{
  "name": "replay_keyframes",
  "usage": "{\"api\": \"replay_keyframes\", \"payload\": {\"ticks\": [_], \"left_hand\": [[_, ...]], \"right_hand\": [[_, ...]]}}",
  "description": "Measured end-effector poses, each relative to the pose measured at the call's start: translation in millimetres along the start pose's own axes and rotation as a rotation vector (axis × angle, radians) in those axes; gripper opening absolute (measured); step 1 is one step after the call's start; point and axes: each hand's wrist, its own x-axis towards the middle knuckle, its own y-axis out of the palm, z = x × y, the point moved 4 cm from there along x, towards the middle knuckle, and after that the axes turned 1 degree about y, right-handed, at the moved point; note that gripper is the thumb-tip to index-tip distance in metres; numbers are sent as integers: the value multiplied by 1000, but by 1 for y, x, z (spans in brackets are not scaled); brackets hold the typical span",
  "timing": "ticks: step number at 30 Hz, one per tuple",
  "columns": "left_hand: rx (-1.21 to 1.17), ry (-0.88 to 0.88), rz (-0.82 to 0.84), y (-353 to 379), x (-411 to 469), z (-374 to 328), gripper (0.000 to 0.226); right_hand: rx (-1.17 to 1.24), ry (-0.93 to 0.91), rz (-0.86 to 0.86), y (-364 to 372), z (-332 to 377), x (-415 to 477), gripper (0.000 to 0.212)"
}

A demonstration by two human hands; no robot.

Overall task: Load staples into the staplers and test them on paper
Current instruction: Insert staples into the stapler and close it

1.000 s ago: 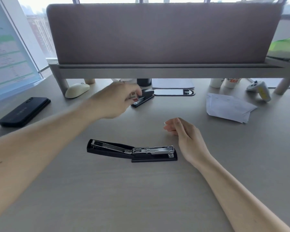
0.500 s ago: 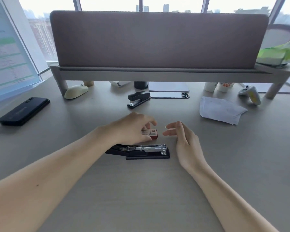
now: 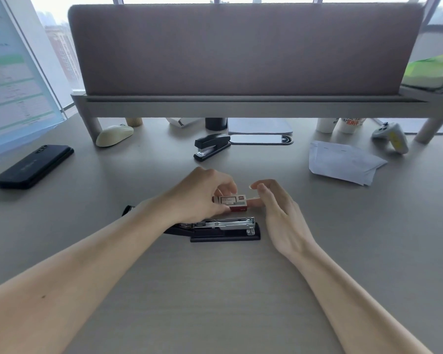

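A black stapler (image 3: pixel 225 229) lies opened flat on the desk in front of me, its metal staple channel facing up. Just behind it my left hand (image 3: pixel 200 198) grips a small red and white staple box (image 3: pixel 237 202). My right hand (image 3: pixel 276 208) is at the box's right end, fingers apart, fingertips touching or nearly touching it. A second black stapler (image 3: pixel 210 145) sits shut farther back near the shelf. Folded white paper (image 3: pixel 343 164) lies at the right.
A grey desk shelf (image 3: pixel 241 103) with a fabric screen spans the back. A black phone (image 3: pixel 33 166) and a cream mouse (image 3: pixel 114 135) lie at the left. A game controller (image 3: pixel 391 136) and cups (image 3: pixel 348 125) stand at the right rear.
My left hand came back from the far stapler with the staple box and now holds it just behind the open stapler. My right hand's fingers moved to the box's end.
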Motion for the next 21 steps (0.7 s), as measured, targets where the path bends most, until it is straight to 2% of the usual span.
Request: {"api": "replay_keyframes", "payload": {"ticks": [5, 9, 13, 17, 21], "left_hand": [[-37, -6, 29, -4, -3, 0, 42], [-61, -39, 28, -11, -8, 9, 36], [-67, -44, 16, -14, -10, 11, 33], [-55, -26, 21, -12, -9, 8, 33], [-42, -21, 40, -15, -10, 8, 31]], "right_hand": [[-141, -15, -8, -1, -5, 3, 12], [-270, -88, 59, -3, -8, 10, 24], [-203, -93, 224, -13, -10, 21, 28], [-344, -167, 196, -8, -11, 21, 35], [-332, -198, 174, -8, -12, 21, 33]]}}
